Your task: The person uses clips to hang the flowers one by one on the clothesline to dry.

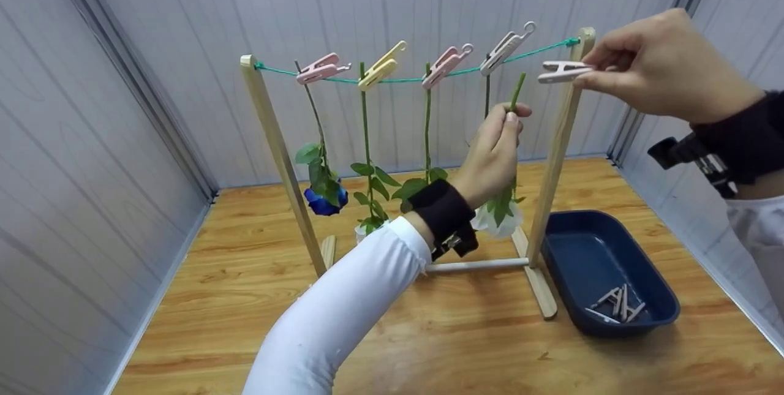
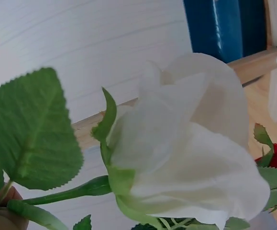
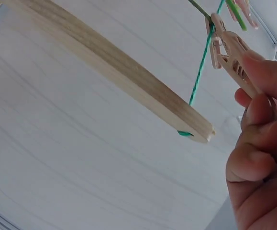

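Observation:
My left hand (image 1: 490,153) pinches the green stem (image 1: 519,86) of a white rose (image 1: 497,218). The rose hangs head down below the hand, its cut end sticking up past the fingertips, just under a green cord (image 1: 539,50). In the left wrist view the white bloom (image 2: 191,148) and a serrated leaf (image 2: 35,129) are close up. To the right, at the frame's right post, my right hand (image 1: 667,70) pinches a pale pink clothespin (image 1: 560,71) between thumb and fingers. The right wrist view shows this clothespin (image 3: 238,55) by the cord.
Several flowers hang upside down from the cord by clothespins, among them a blue rose (image 1: 326,199). Wooden posts (image 1: 554,168) hold the cord. A dark blue basin (image 1: 582,260) with several loose clothespins (image 1: 621,304) stands on the wooden table (image 1: 429,346) at right. Pale panels stand behind.

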`<state>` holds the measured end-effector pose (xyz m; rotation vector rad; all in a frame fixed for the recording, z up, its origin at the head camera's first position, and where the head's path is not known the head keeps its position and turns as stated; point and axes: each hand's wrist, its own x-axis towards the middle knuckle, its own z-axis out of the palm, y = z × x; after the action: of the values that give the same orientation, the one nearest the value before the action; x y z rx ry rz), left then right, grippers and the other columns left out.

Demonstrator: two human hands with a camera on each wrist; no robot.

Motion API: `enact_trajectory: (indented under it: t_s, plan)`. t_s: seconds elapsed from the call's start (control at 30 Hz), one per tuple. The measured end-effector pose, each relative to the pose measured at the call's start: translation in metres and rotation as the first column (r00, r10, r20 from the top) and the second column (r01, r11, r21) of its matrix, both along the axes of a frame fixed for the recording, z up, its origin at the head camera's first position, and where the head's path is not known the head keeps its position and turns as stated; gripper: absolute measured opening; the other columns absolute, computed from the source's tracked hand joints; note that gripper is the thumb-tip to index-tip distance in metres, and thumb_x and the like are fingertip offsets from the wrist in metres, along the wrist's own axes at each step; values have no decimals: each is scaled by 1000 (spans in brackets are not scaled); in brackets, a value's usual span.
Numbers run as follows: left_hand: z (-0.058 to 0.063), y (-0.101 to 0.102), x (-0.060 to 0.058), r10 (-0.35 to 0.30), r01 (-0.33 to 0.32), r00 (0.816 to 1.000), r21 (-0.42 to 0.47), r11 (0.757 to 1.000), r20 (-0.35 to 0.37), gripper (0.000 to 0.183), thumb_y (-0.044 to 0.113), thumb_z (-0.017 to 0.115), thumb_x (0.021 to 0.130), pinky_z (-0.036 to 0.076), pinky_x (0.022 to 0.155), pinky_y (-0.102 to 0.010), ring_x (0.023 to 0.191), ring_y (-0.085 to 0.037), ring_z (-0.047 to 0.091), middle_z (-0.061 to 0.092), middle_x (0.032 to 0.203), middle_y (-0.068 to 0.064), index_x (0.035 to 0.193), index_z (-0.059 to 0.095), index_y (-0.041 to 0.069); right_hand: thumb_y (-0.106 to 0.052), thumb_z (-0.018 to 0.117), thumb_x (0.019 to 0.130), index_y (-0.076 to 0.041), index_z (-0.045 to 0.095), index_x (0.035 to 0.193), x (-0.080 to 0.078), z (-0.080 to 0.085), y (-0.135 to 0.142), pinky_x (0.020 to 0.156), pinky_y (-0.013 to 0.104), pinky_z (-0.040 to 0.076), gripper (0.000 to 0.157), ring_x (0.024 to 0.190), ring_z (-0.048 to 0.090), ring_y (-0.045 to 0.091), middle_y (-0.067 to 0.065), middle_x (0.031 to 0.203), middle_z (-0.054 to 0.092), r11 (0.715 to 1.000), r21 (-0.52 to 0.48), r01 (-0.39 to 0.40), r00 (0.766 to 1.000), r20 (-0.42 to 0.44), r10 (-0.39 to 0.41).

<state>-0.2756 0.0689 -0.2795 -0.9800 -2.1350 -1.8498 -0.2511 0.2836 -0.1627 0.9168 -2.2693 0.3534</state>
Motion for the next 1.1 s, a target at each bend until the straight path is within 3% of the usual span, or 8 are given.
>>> enact_trajectory:
  t_s: [0.23, 0.47, 0.83, 1.1]
  plan:
    - [13, 18, -9, -15, 12, 999, 123, 992, 28, 36, 7, 24, 119, 34, 87, -19, 99, -10, 41, 41, 107, -3, 139, 50, -8, 2, 81, 94, 9, 77, 90, -4, 17, -4, 54, 5, 31, 9, 58, 39, -9, 22, 77, 73, 999, 21, 44, 999, -26, -43]
    - [17, 31, -20, 7, -25, 997, 239, 971, 79, 36, 4, 25, 118, 33, 79, -19, 85, -9, 39, 40, 94, -1, 133, 54, -12, 3, 76, 96, 12, 77, 94, -14, 32, -8, 57, 6, 29, 9, 61, 36, -7, 22, 77, 70, 995, 87, 55, 996, -75, -49]
    - [18, 37, -31, 50, -84, 987, 226, 971, 151, 38, 7, 26, 119, 31, 71, -20, 75, -10, 35, 39, 88, 1, 133, 57, -11, 0, 74, 99, 14, 77, 99, -31, 40, -23, 60, 13, 34, 14, 73, 54, 20, 24, 89, 69, 973, 216, 76, 995, 45, -88]
    - [21, 43, -34, 81, -122, 981, 236, 964, 174, 37, 7, 28, 119, 30, 64, -20, 65, -8, 32, 38, 84, 3, 131, 58, -11, -3, 69, 102, 15, 75, 104, -38, 46, -36, 66, 37, 46, 19, 79, 61, 35, 26, 92, 67, 941, 318, 115, 985, 85, -149]
